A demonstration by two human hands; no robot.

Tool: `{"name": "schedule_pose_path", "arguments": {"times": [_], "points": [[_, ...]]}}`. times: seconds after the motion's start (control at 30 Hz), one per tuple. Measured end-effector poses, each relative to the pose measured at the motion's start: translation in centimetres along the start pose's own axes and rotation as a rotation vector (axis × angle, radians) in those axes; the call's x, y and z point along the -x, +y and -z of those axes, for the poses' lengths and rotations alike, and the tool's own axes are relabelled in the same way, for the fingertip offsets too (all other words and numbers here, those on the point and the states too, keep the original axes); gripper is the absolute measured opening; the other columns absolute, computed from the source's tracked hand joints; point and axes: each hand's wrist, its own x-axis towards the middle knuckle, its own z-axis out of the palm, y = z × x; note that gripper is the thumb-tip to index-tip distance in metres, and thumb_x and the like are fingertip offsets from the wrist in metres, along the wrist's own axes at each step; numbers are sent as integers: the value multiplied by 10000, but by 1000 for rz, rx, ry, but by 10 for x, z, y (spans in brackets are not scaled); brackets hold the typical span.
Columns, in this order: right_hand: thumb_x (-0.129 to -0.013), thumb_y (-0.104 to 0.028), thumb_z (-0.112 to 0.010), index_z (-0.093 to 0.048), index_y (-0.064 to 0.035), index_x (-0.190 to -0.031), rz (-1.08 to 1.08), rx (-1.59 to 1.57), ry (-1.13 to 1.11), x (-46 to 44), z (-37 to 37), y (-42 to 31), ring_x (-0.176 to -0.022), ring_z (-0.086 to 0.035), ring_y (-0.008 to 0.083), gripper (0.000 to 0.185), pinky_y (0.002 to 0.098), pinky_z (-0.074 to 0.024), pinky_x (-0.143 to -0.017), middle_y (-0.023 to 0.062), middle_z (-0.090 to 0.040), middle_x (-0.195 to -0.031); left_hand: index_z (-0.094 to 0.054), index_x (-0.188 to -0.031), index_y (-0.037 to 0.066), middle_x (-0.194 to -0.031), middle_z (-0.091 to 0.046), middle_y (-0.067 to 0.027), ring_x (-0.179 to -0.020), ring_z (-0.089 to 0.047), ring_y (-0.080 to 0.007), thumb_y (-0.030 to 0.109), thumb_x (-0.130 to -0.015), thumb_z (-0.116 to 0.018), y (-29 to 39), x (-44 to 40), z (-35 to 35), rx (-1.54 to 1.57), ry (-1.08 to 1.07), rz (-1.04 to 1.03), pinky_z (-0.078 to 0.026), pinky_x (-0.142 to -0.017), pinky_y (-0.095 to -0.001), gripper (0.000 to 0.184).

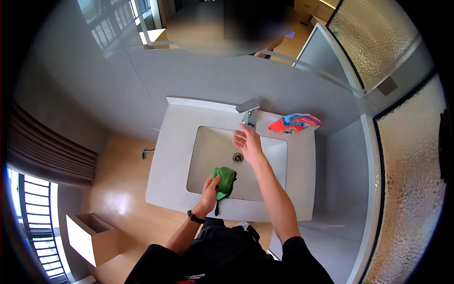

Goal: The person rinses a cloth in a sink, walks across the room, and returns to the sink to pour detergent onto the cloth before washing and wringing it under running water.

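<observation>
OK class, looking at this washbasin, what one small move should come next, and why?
I would probably bring the green cloth item forward under the tap. The left hand holds it near the front of the basin, the right hand is open beside the tap, and no water stream is visible yet.

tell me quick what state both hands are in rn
Left hand: closed on a green fabric item with black trim.
Right hand: open, no object visible in it, just below the faucet in this view.
</observation>
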Motion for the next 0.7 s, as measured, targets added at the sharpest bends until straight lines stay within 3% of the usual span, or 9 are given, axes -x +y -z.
{"name": "schedule_pose_path", "arguments": {"times": [0.2,0.27,0.3,0.33,0.4,0.47,0.7], "points": [[-848,-217,-566,-545,-116,-869,-58,-226,14,-65,-7,-17,-648,-513,102,105,291,-458,-652,5,-617,-872,-531,-1142,46,-1018,-586,-19,-907,-553,-103,221,-939,-485,6,-43,8,28,-15,53,-450,-789,-258,272],[-844,-205,-571,-553,-110,-886,-25,-322,-130,-60,0,-26,-636,-503,96,105,282,-447,-642,-1,-610,-858,-540,-1123,51,-979,-577,-4,-879,-539,-89,225,-937,-493,2,-57,15,-18,-52,69,-442,-773,-250,258],[-852,-180,-548,-578,-109,-987,-17,-305,-66,-46,-5,-33,-624,-491,91,155,278,-435,-587,4,-595,-830,-540,-1123,51,-979,-577,-4,-879,-539,-89,225,-937,-493,1,-64,16,-13,-52,78,-442,-773,-250,258],[-852,-180,-548,-578,-109,-987,-17,-303,-58,-37,-2,-30,-624,-491,91,155,278,-435,-587,4,-595,-830,-547,-1107,63,-955,-571,7,-861,-531,-83,231,-932,-501,2,-73,14,-62,-58,79,-438,-759,-248,247],[-862,-152,-513,-547,-134,-1150,110,-17,38,-15,12,-22,-610,-478,87,291,268,-418,-531,16,-581,-812,-554,-1091,75,-931,-565,18,-842,-522,-77,237,-926,-510,2,-95,9,-114,-77,86,-434,-745,-247,236],[-867,-134,-485,-478,-169,-1260,122,55,158,-3,48,-2,-595,-465,83,395,262,-408,-498,28,-571,-817,-562,-1072,98,-899,-554,32,-807,-509,-67,238,-912,-522,-5,-120,6,-233,-46,150,-425,-709,-242,216],[-858,-116,-450,-546,-136,-1138,-46,-16,426,68,144,56,-611,-436,87,297,252,-390,-524,13,-550,-835,-577,-993,114,-860,-552,5,-774,-499,-99,252,-885,-550,-35,-201,-10,-157,-118,258,-417,-659,-264,178]]}}
